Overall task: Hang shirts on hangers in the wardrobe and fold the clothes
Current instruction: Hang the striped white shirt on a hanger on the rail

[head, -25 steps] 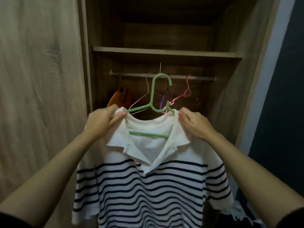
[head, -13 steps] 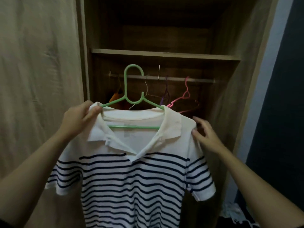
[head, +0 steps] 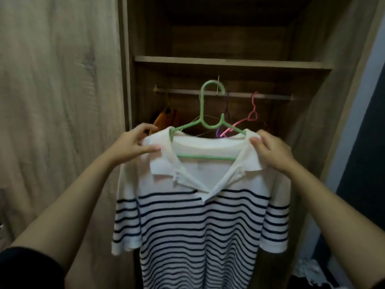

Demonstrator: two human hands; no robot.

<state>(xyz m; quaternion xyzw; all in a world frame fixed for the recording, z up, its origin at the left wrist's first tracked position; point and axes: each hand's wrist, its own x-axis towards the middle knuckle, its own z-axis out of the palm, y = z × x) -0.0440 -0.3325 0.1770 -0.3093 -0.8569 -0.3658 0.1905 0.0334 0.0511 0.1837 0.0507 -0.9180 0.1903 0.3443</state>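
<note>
Before the open wardrobe, a white polo shirt with navy stripes hangs on a green plastic hanger, held up in front of the clothes rail. Left hand: fingers pinched closed on the left shoulder and collar. Right hand: fingers closed on the right shoulder. Behind, on the rail: a pink hanger, a purple hanger and an orange garment toward the rail's left end.

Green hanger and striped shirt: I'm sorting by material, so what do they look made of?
The green hanger looks like smooth moulded plastic: one even colour, rounded thick rod. The white navy-striped collared shirt looks like soft knit, probably cotton: matte, draping limply.
</note>
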